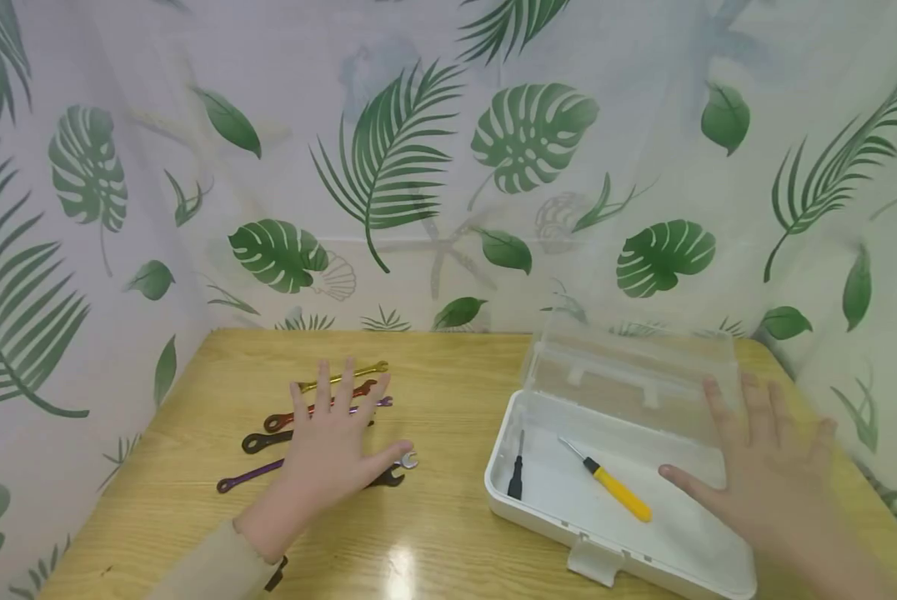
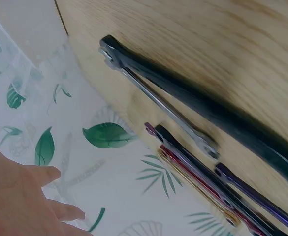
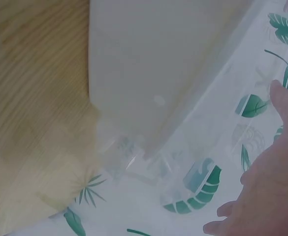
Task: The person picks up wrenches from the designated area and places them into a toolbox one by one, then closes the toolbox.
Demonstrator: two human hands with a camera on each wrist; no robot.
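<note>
The left hand (image 1: 333, 450) is spread flat, fingers wide, over a row of slim metal wrenches (image 1: 343, 379) on the glossy wood-grain worktop (image 1: 448, 367); the right hand (image 1: 767, 467), fingers wide and holding nothing, is held over the open white plastic box (image 1: 538, 508), where a yellow-handled screwdriver (image 1: 617, 490) lies; leaf-printed curtains (image 1: 418, 167) surround the scene.

The left hand (image 1: 333, 451) lay palm down with its fingers (image 1: 346, 385) straight and spread, thumb stuck out to the right, the forearm in a beige sleeve (image 1: 212, 568) running back to the lower left. The right hand (image 1: 767, 462) was also flat and open, palm down, fingers (image 1: 753, 403) pointing forward and slightly apart, thumb reaching left
</note>
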